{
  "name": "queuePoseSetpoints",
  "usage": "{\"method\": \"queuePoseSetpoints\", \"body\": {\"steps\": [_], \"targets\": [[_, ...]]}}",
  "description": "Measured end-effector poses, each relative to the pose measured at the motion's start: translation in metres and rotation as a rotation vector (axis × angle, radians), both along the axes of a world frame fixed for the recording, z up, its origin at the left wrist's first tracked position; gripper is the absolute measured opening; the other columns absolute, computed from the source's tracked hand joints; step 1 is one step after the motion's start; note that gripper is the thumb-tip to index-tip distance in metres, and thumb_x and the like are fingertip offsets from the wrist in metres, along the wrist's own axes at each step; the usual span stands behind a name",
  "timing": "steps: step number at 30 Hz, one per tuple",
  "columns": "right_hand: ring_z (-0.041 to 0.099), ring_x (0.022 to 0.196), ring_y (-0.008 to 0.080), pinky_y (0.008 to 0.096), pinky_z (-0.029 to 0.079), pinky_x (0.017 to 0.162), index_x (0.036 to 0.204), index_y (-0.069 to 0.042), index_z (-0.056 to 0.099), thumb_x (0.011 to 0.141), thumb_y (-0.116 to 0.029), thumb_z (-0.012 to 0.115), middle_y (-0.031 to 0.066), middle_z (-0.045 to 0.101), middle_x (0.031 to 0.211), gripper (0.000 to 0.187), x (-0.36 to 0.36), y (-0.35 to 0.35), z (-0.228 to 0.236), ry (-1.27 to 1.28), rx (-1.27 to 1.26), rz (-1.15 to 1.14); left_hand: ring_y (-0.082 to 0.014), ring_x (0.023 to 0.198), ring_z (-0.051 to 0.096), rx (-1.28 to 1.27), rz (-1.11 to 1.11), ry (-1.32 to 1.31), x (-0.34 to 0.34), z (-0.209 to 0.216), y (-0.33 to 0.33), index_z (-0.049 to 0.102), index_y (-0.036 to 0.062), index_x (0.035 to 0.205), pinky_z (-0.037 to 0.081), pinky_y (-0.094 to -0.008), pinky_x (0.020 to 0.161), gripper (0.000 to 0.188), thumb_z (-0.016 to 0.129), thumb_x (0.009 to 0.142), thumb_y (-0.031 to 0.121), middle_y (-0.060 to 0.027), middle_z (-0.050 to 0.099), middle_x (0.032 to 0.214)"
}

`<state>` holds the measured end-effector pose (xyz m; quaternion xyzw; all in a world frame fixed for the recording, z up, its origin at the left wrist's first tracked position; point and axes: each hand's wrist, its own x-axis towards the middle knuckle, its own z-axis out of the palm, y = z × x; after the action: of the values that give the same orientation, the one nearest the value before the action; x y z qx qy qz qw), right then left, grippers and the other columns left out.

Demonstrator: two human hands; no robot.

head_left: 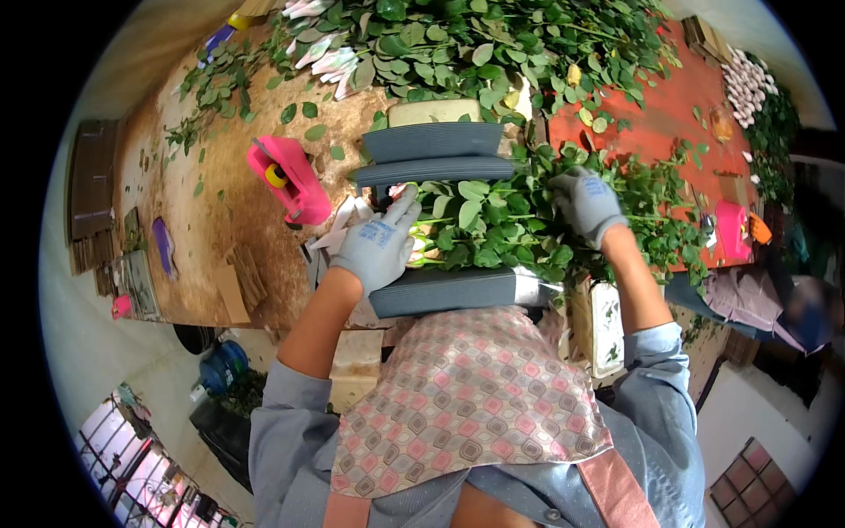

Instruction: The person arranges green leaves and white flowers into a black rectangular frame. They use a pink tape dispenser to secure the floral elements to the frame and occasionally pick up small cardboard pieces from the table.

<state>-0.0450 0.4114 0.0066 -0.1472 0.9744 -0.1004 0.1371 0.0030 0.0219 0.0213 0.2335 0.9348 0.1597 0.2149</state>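
Note:
A bunch of leafy roses (480,224) lies sideways between two dark grey ribbed pads, the far pad (431,143) and the near pad (444,293). Its blooms, pale with pink and green, show at the left end, partly under my left hand (378,245). That hand, in a grey glove, rests over them with fingers stretched out. My right hand (588,204), gloved alike, is at the stem side, its fingers bent in among the rose stems and leaves; the fingertips are partly hidden. Left of the far pad stands a pink tape dispenser (295,185) with a yellow roll.
More leafy stems (493,44) with paper-wrapped heads cover the table's far side. Cardboard pieces (242,286) and a purple object (164,246) lie left. At right are another pink dispenser (731,231), a pile of pale blooms (748,86) and a person (766,299) at the table's edge.

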Motion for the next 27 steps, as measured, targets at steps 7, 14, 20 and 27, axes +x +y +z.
{"method": "queuePoseSetpoints", "body": {"steps": [7,14,20,27], "targets": [[0.065,0.103,0.0375,0.0459,0.052,0.089,0.119,-0.007,0.068,0.091,-0.020,0.071,0.0184,0.069,0.109,0.031,-0.093,-0.068,0.077,0.372,-0.340,0.063,-0.0346,0.132,0.058,0.321,0.198,0.106,0.000,-0.011,-0.034,0.065,0.0014,0.132,0.044,-0.0427,0.110,0.037,0.058,0.098,0.015,-0.0200,0.058,0.146],[0.068,0.087,0.0206,0.0318,0.053,0.077,0.118,0.002,0.063,0.097,-0.012,0.067,0.0189,0.072,0.104,0.026,-0.137,-0.062,-0.039,-0.926,-1.017,-0.288,-0.0276,0.112,0.069,0.506,0.524,0.131,0.025,0.016,-0.082,0.070,0.0003,0.121,0.053,-0.0365,0.096,0.027,0.063,0.098,0.012,-0.0168,0.070,0.125],[0.059,0.083,0.0055,0.0218,0.046,0.074,0.109,0.006,0.071,0.096,-0.004,0.068,-0.0008,0.068,0.093,0.017,-0.094,-0.103,0.113,-0.019,-0.855,-0.133,-0.0251,0.122,0.064,0.721,0.657,0.284,0.030,0.036,-0.068,0.067,0.0016,0.128,0.050,-0.0346,0.103,0.032,0.064,0.099,0.013,-0.0160,0.067,0.132],[0.063,0.110,0.0365,0.0514,0.047,0.101,0.099,0.003,0.070,0.085,-0.047,0.081,0.0168,0.068,0.108,0.054,-0.016,-0.074,0.204,-0.164,-1.187,0.368,-0.0220,0.125,0.061,1.084,0.657,-0.008,0.012,0.037,-0.034,0.034,0.0036,0.158,0.045,-0.0407,0.110,0.071,0.068,0.098,0.022,-0.0157,0.054,0.149]]}}
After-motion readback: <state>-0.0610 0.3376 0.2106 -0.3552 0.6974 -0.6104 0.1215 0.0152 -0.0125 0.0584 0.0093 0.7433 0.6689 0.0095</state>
